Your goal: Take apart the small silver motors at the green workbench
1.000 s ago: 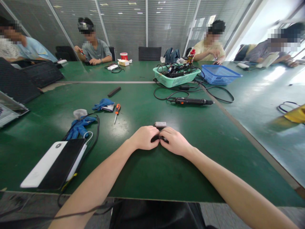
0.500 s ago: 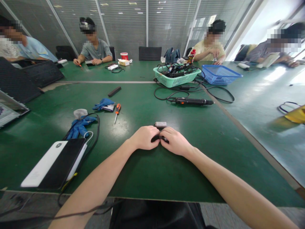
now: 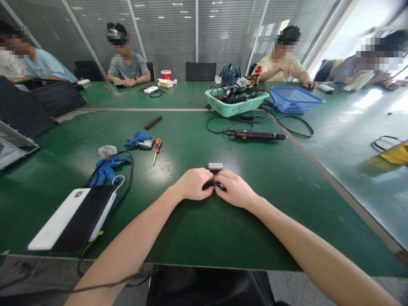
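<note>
My left hand (image 3: 196, 183) and my right hand (image 3: 234, 188) meet at the middle of the green table (image 3: 204, 233), fingers curled inward and touching. Between them is a small dark object (image 3: 208, 185); its black end shows under my left hand and a dark, shiny part (image 3: 220, 185) under my right. The fingers cover most of it, so its kind cannot be made out. Just beyond my fingertips a silver metal cylinder (image 3: 215, 166) lies on its side on the tabletop.
An orange-handled screwdriver (image 3: 157, 146), blue gloves (image 3: 106, 170) and a white-and-black phone-like slab (image 3: 73, 219) with a cable lie leftward. Farther off are a black electric screwdriver (image 3: 259, 135), a green basket (image 3: 228, 109) of cables and a blue basket (image 3: 295, 102). Several people sit around the table.
My hands have stayed in place on the dark object. Across the table, one person has put down an orange tool, and another's hand has moved to the right.
</note>
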